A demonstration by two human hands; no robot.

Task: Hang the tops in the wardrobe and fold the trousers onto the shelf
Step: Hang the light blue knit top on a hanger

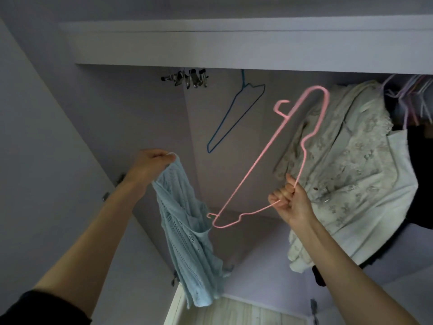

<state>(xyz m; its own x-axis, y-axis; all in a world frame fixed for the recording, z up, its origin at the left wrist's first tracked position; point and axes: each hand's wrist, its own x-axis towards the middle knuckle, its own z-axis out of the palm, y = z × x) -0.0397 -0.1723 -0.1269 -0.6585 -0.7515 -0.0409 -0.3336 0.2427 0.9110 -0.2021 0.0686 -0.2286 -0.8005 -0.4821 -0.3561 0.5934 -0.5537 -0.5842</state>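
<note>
My left hand (150,167) is raised in front of the open wardrobe and pinches a thin strap of a light blue knitted top (187,235), which hangs down limp from it. My right hand (290,200) grips a pink wire hanger (264,158) by its lower bar. The hanger is tilted, its hook up near the wardrobe rail and one shoulder end down against the blue top. The two hands are apart at about the same height.
An empty blue hanger (234,116) hangs in the wardrobe's middle. Metal clip hangers (189,78) cluster at the upper left. A cream lace garment (339,165) and dark clothes (419,174) hang at the right, with several pale hangers (407,97) above. The wardrobe door (46,148) stands open at left.
</note>
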